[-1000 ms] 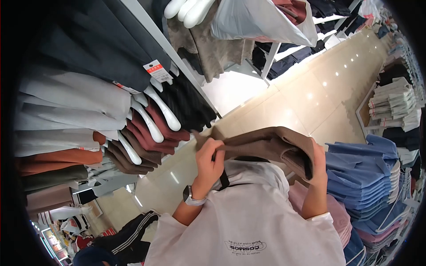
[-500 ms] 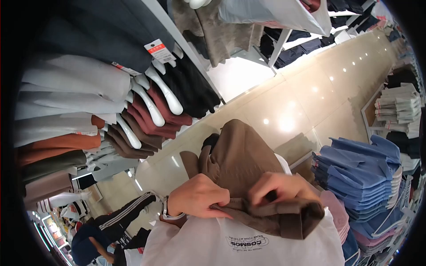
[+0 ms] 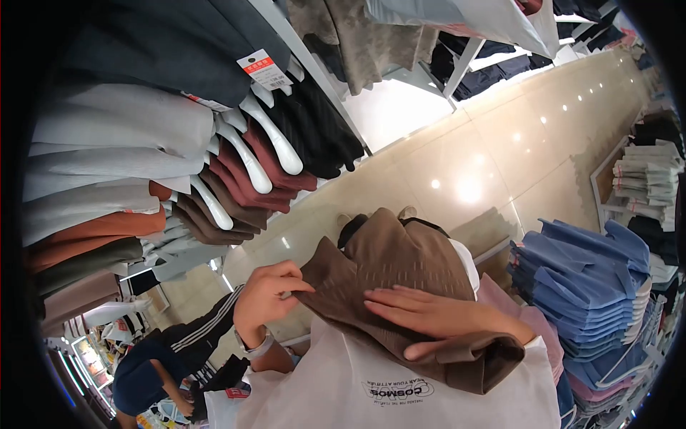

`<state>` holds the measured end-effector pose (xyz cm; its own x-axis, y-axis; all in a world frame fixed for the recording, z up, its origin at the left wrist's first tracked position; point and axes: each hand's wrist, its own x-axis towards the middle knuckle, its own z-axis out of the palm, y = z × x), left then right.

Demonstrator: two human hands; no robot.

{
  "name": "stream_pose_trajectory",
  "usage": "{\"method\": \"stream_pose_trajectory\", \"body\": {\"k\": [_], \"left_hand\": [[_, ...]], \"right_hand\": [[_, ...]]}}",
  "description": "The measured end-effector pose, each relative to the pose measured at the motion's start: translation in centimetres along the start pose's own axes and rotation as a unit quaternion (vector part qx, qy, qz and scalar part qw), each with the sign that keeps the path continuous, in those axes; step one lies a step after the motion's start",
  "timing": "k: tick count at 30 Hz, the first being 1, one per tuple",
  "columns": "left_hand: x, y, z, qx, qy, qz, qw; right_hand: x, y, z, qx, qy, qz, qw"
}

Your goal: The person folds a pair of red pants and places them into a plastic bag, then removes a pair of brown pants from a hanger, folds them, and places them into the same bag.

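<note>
A brown shirt [image 3: 386, 254] with small dash-like marks is spread in front of my body, its folded, collar-like end [image 3: 487, 361] at the lower right. At its left edge, the fingers of my left hand [image 3: 270, 294] are closed in a pinch on the cloth. My right hand [image 3: 436, 313] lies flat across the middle of the shirt with fingers stretched out, gripping nothing. Behind and below the brown cloth shows a white T-shirt [image 3: 336, 390] with dark print. A watch [image 3: 259, 344] sits on my left wrist.
White hangers [image 3: 243, 157] with garments fill the rack at left. To the right are stacked blue shirts [image 3: 582, 268]. A plastic bag [image 3: 464, 21] shows at the top. A person in dark clothes [image 3: 146, 375] is at lower left. Shiny tiled floor [image 3: 429, 161] lies beyond.
My left hand has moved left and up, drawing the shirt's edge outward. My right hand has gone from bent fingers to lying flat on the cloth. The shirt is more spread out.
</note>
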<state>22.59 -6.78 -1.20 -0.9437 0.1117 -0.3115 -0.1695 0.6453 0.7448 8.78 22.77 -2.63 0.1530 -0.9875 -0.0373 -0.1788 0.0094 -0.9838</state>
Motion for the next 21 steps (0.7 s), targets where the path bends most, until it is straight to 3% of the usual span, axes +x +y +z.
{"method": "stream_pose_trajectory", "body": {"k": [1,4,6,7,10,14,16,19,21], "left_hand": [[-0.1,0.0,-0.3,0.0,0.01,-0.014,1.0],[0.1,0.5,-1.1,-0.024,0.022,-0.071,0.997],[0.6,0.9,-0.9,-0.057,0.043,-0.104,0.992],[1.1,0.6,-0.7,0.009,0.08,-0.033,0.996],[4.3,2.2,-0.5,0.023,0.148,0.084,0.985],[8.8,4.1,2.9,-0.052,0.067,0.225,0.971],[10.2,4.8,5.1,-0.144,-0.081,0.233,0.958],[10.4,5.0,9.5,-0.319,-0.186,0.16,0.915],[10.9,3.8,10.3,-0.237,-0.212,0.225,0.921]], "right_hand": [[0.2,-0.2,0.3,-0.061,-0.028,0.041,0.997],[1.0,-1.0,-0.9,-0.099,-0.111,-0.031,0.988],[1.4,-1.1,-0.8,-0.088,-0.094,-0.054,0.99],[1.5,-1.1,-0.9,-0.086,-0.097,-0.06,0.99],[1.9,-1.2,-1.2,-0.064,-0.103,-0.082,0.989],[1.9,-1.5,-1.4,-0.033,-0.114,-0.109,0.987],[1.6,-2.1,-2.1,0.007,-0.133,-0.088,0.987],[0.8,-2.0,-1.9,0.068,-0.099,-0.105,0.987],[0.3,-1.6,-1.5,0.127,-0.058,-0.133,0.981]]}}
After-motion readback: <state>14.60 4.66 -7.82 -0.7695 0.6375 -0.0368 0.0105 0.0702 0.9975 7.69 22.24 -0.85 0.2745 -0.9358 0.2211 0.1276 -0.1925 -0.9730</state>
